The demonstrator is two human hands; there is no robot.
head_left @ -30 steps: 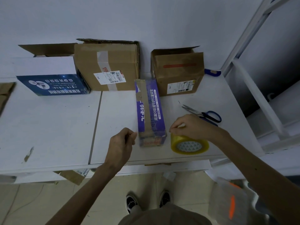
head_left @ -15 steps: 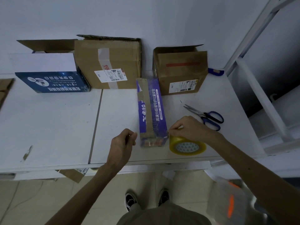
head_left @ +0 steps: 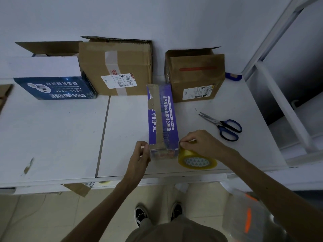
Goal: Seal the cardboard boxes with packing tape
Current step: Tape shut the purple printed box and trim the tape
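A long purple box (head_left: 163,119) with a torn cardboard strip down its top lies lengthwise on the white table (head_left: 52,137), near end at the front edge. My left hand (head_left: 140,154), fingers curled, touches the box's near left corner. My right hand (head_left: 199,144) pinches the tape at the box's near right corner, resting on a yellow tape roll (head_left: 196,160) that stands beside the box. Whether tape spans the box's end I cannot tell.
Along the wall stand a blue-and-white box (head_left: 52,79), a taped brown box (head_left: 115,67) and an open-flapped brown box (head_left: 195,75). Blue-handled scissors (head_left: 223,126) lie right of the purple box. A white frame (head_left: 279,102) borders the table's right side.
My left hand has moved right to touch the box's near left corner. My right hand and the tape roll have shifted slightly toward the box's near right corner.
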